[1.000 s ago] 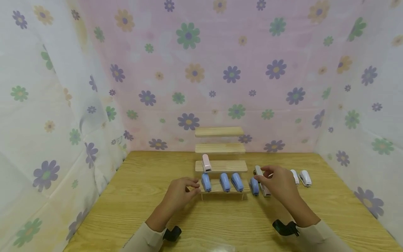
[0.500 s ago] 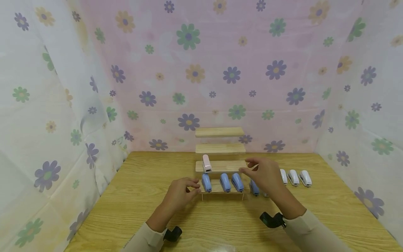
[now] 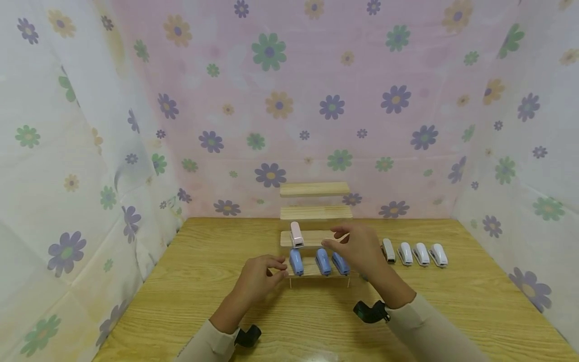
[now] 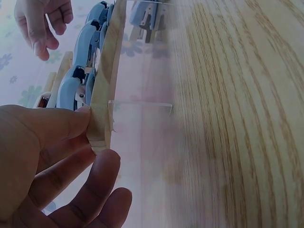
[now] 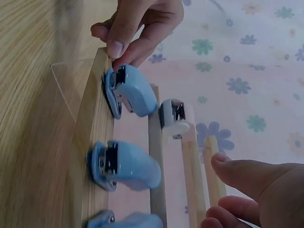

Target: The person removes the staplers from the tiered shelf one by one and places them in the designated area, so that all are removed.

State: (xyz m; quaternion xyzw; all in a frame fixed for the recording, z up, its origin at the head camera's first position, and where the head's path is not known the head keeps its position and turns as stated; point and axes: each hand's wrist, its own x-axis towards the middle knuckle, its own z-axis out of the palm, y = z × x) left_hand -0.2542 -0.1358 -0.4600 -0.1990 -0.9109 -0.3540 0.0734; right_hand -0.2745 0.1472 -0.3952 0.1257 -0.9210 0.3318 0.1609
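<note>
My left hand (image 3: 262,276) pinches the left end of the lowest wooden shelf (image 4: 102,109) of a stepped display rack, thumb above and fingers below. Three blue mini staplers (image 3: 322,261) stand on that shelf; the rightmost is partly behind my right hand. One pale pink mini stapler (image 3: 296,234) sits at the left of the second shelf (image 5: 156,142). Beside that shelf's right end hovers my right hand (image 3: 357,249), thumb and fingers apart, with nothing visible between them; the right wrist view shows the same gap next to the thumb (image 5: 237,173).
Right of the rack, a grey stapler (image 3: 388,251) and three white staplers (image 3: 420,254) line up on the wood-grain table (image 3: 203,301). Two upper shelves (image 3: 315,212) hold no staplers. Flowered cloth (image 3: 294,75) encloses the back and sides. Clear supports (image 4: 142,103) show under the lowest shelf.
My right hand has moved left from the loose staplers to the second shelf's right end, uncovering the grey and white staplers. The left hand keeps its place on the rack.
</note>
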